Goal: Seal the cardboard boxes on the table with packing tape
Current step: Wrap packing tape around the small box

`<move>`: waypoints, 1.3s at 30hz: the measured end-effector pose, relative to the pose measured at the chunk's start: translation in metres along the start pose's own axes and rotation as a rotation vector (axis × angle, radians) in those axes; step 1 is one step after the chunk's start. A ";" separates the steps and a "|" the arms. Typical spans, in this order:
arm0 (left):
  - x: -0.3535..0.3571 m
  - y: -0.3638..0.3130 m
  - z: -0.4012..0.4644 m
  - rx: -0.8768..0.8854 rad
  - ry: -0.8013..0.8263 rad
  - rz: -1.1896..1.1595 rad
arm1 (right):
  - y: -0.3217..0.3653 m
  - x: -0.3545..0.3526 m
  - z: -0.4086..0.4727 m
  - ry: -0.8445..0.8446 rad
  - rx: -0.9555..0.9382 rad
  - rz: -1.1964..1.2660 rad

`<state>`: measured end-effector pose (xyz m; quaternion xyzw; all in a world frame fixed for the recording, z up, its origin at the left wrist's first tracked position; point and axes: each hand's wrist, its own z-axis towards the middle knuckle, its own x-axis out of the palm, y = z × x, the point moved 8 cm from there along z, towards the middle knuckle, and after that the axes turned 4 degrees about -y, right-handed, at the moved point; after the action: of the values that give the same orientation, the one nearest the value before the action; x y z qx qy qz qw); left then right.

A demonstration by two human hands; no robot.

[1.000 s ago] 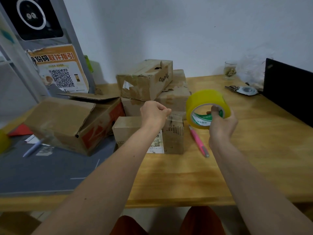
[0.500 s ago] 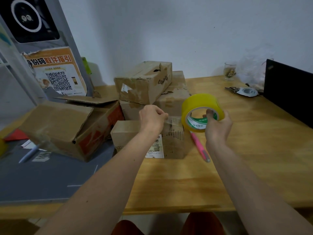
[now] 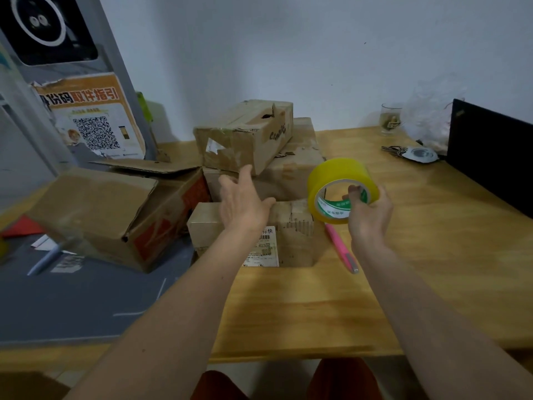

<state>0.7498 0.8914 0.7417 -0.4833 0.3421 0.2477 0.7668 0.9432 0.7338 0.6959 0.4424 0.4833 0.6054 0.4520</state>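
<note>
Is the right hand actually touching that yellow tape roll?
Touching. The head view shows the right hand gripping the tape roll, fingers hooked through its core.

Glossy plastic tape roll [image 3: 340,180]; worn matt cardboard boxes [image 3: 248,134].

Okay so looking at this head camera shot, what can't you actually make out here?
- Head view: top of the small box, largely covered by the left hand; whether tape lies there is unclear.
- Free end of the tape roll: hidden by the right hand.
- Small print on the shipping label: too small, partly behind the forearm.
- Black screen: cut off by the right edge.
- Pen at left: blurred.
</note>
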 end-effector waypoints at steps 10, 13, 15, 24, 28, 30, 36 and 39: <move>0.007 -0.040 -0.047 0.503 0.171 0.020 | -0.001 -0.001 -0.001 -0.023 0.009 0.022; 0.037 -0.048 -0.066 0.642 0.370 0.374 | -0.003 -0.001 -0.001 -0.030 0.016 0.015; 0.043 -0.047 -0.064 0.615 0.425 0.475 | -0.003 0.000 -0.001 -0.029 0.016 0.021; 0.041 -0.031 -0.052 0.370 0.508 0.597 | -0.009 -0.001 0.000 -0.003 0.025 0.031; 0.030 -0.011 -0.038 0.206 0.549 0.732 | -0.011 -0.001 0.000 0.014 0.039 0.041; 0.027 -0.011 -0.031 0.221 0.532 0.763 | -0.011 0.000 0.001 0.019 0.039 0.036; 0.053 -0.054 -0.033 0.567 0.542 0.480 | -0.013 0.000 -0.002 0.021 0.055 0.027; 0.069 -0.049 -0.029 0.545 0.560 0.470 | -0.016 -0.002 -0.002 0.036 0.046 0.025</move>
<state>0.8209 0.8484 0.7083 -0.2215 0.6894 0.1758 0.6669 0.9433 0.7330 0.6798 0.4477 0.4994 0.6078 0.4251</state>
